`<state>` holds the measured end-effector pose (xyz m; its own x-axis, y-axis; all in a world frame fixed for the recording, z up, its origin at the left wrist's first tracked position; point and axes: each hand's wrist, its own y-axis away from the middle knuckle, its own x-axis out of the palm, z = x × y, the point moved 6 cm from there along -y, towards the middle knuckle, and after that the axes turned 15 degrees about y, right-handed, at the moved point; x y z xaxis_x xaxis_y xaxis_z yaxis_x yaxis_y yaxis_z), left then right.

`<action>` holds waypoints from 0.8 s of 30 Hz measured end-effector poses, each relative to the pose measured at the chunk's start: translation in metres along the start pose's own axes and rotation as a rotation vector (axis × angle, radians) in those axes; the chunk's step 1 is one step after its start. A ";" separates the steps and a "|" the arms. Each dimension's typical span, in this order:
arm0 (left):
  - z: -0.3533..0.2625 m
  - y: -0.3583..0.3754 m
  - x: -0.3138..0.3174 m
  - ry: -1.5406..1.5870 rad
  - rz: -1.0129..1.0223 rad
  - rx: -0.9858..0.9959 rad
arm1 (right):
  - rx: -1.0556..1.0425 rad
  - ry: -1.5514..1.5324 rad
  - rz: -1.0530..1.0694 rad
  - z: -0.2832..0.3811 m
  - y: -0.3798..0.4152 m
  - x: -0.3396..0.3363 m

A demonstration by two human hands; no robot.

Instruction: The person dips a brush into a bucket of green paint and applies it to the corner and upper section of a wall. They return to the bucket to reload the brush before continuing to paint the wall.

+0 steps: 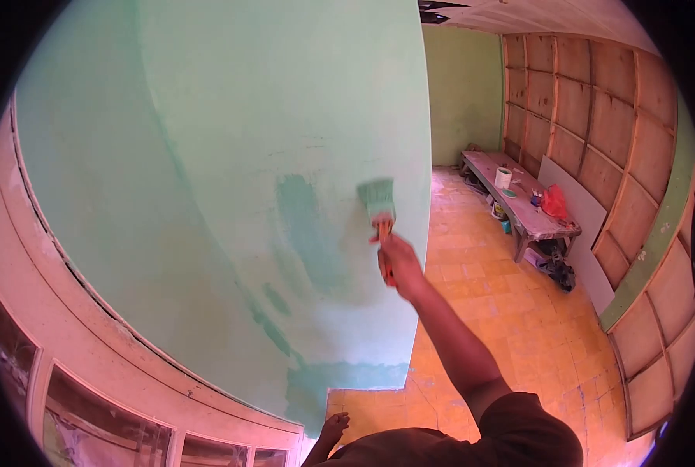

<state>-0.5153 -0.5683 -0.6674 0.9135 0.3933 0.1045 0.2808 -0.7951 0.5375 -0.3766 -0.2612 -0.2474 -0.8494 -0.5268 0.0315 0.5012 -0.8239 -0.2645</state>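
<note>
Pale green covers the broad wall (231, 117) that the person is standing at, and from where I watch, the right arm is stretched up towards it. The right hand (398, 257) is closed around the handle of a paintbrush (379, 204), fingers wrapped and pressed together on the grip, with some of the red and orange handle showing below the fist. Green bristles point upward at the wall, a little blurred, near its right-hand edge; whether they touch the surface I cannot tell.

Just left of the brush there is a darker green patch (308, 226), streaky and uneven, and more of that deeper colour lies in a band (363, 375) along the wall's lower edge. Low down by the body, the left hand (334, 426) is apart from the brush, near the bottom of the wall; it is small and dark from here, so I cannot tell how its fingers are set.

Off to the right, a long low bench (484, 165) stands on the yellow-orange floor (456, 296), bearing a white container (503, 178) and, nearer its close end, a crumpled red bag (554, 201). Behind it a pale board (585, 204) leans against a partition (573, 93) of brownish panels and wooden strips
</note>
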 end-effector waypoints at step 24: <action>0.018 -0.054 0.198 -0.199 0.343 -0.059 | 1.093 -0.373 -0.081 -0.305 0.299 -0.200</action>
<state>-0.3438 -0.4558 -0.6905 0.9921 0.0083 0.1253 -0.0621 -0.8346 0.5473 -0.1073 -0.3384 -0.6270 -0.8754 -0.3432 0.3405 0.4775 -0.5031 0.7204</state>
